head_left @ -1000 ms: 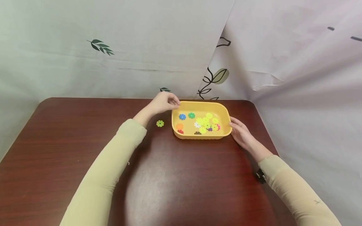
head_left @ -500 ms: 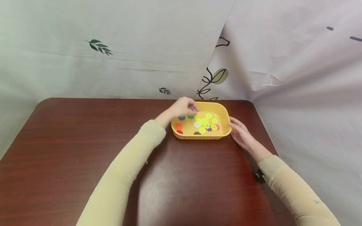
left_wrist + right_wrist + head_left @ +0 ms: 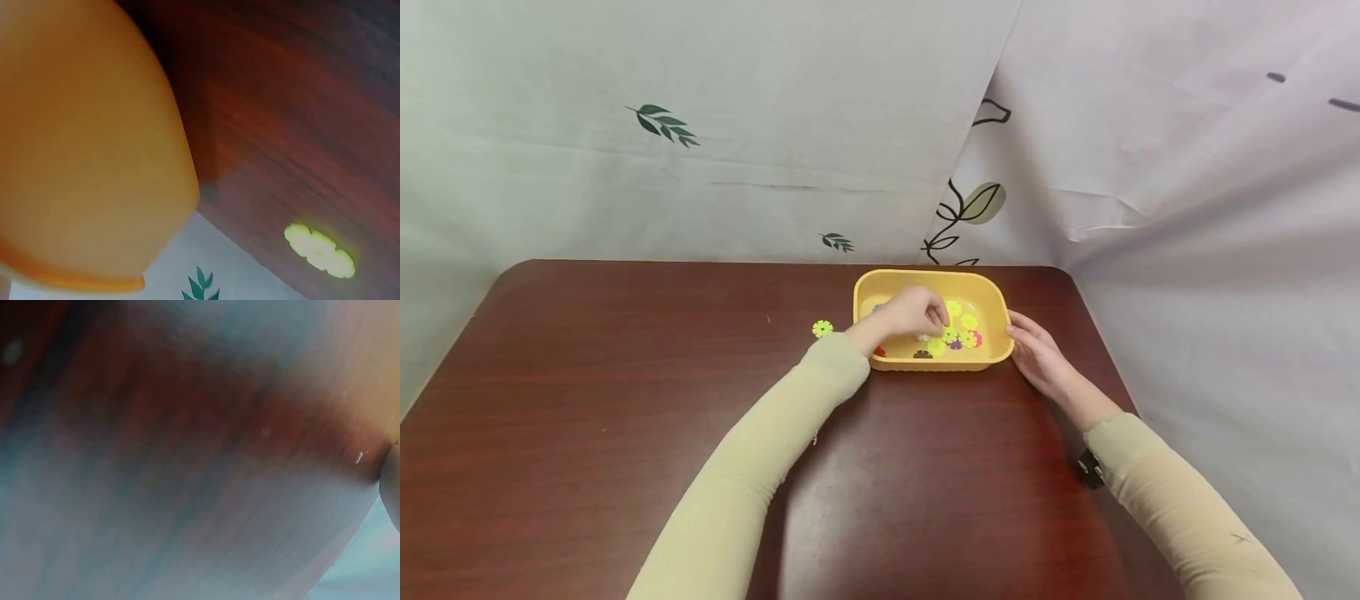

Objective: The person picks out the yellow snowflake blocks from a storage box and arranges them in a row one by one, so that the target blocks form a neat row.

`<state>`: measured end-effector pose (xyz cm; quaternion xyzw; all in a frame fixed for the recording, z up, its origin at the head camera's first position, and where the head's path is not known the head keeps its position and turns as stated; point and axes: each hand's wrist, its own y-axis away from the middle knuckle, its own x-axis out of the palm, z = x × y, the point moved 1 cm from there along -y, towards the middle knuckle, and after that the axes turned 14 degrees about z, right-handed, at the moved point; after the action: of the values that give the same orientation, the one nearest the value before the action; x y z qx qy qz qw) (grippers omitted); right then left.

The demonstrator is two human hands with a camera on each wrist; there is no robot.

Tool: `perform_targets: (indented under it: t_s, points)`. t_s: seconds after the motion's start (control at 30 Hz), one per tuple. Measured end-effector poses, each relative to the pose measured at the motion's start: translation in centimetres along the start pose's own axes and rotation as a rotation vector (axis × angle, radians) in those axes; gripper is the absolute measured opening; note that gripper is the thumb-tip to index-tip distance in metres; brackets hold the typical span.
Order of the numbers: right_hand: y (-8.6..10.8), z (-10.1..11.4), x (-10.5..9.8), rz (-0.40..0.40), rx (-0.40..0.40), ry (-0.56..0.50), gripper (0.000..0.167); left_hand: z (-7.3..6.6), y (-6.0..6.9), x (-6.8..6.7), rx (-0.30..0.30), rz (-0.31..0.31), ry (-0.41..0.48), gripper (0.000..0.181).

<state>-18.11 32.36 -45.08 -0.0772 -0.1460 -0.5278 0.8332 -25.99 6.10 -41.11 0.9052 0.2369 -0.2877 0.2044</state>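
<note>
Yellow tray sits upright near the back edge of the surface, long axis left-right. Left hand is over it, fingers curled — can't tell if they pinch anything — hiding some notched discs inside. Right hand rests against the tray's right end, fingers fairly straight. Lime disc lies outside, left. Leaf-print cloth hangs behind.

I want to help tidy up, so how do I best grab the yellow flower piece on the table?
Pinch the yellow flower piece by its notched edge, I'd say, coming down from above on its left. It lies flat on the table, and the yellow tray and left sleeve crowd its right and near sides.
</note>
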Motion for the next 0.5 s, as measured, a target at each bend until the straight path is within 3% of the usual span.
perform_targets:
  t_s: [0.33,0.5]
  points:
    - [-0.1,-0.2,-0.4,-0.011,0.03,0.028,0.028,0.4,0.0,1.6,-0.015,0.016,-0.054,0.013]
    - [-0.1,-0.2,-0.6,-0.017,0.037,0.035,0.028,0.4,0.0,2.0,-0.021,0.025,-0.129,0.016]
